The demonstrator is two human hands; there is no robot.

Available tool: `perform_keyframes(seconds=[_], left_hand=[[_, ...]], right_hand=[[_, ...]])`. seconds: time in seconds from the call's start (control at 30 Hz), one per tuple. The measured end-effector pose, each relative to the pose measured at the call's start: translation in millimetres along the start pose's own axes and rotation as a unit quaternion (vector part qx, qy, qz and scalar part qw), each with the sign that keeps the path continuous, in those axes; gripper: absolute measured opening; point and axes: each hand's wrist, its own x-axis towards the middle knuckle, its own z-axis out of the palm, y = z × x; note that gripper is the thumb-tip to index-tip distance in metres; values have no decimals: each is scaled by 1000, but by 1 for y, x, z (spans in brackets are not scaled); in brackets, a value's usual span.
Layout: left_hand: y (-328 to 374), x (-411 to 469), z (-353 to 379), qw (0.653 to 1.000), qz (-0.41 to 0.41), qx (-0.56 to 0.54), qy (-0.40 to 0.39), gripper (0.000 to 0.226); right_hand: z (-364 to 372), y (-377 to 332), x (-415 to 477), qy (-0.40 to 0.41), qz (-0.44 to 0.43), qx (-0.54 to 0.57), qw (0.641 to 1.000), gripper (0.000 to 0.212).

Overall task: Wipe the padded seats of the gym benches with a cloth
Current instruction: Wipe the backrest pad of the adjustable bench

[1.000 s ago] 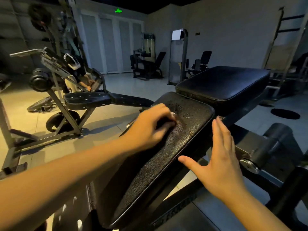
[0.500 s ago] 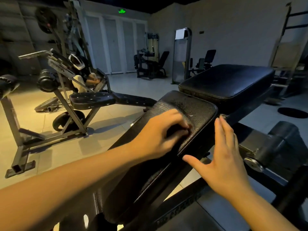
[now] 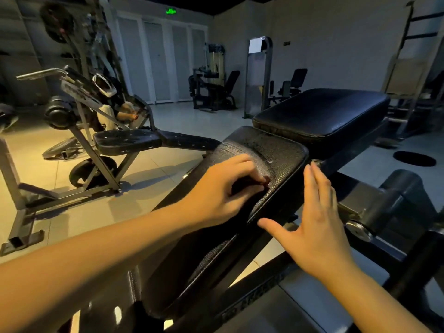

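We see the left hand (image 3: 223,188) curled round what seems a dark cloth (image 3: 243,187), pressing it onto the sloping padded seat (image 3: 278,150) to scrub, and the right hand (image 3: 314,227) flat and spread beside its edge, likely bracing.

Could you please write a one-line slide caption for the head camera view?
Left hand grips a dark cloth on the slanted bench pad; open right hand held beside the pad's edge.

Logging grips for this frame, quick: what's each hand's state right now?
Left hand: closed on a dark cloth, pressed to the slanted pad.
Right hand: open, fingers straight, holding nothing, beside the pad's edge.
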Motion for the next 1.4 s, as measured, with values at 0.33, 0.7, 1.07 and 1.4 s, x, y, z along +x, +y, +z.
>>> perform_keyframes(seconds=[0.33, 0.7, 1.07, 1.4], left_hand=[[-53, 48, 6, 945, -277, 66, 164, 5], [-85, 43, -17, 950, -271, 126, 90, 5], [-27, 19, 5, 995, -38, 55, 71, 7], [-17, 20, 6, 986, -113, 50, 111, 6]], right_hand=[[-3, -1, 1, -6, 7, 7, 1000, 128], [-3, -2, -2, -11, 16, 12, 1000, 127], [-1, 0, 0, -6, 6, 5, 1000, 127], [-3, -1, 1, 1, 8, 6, 1000, 127]])
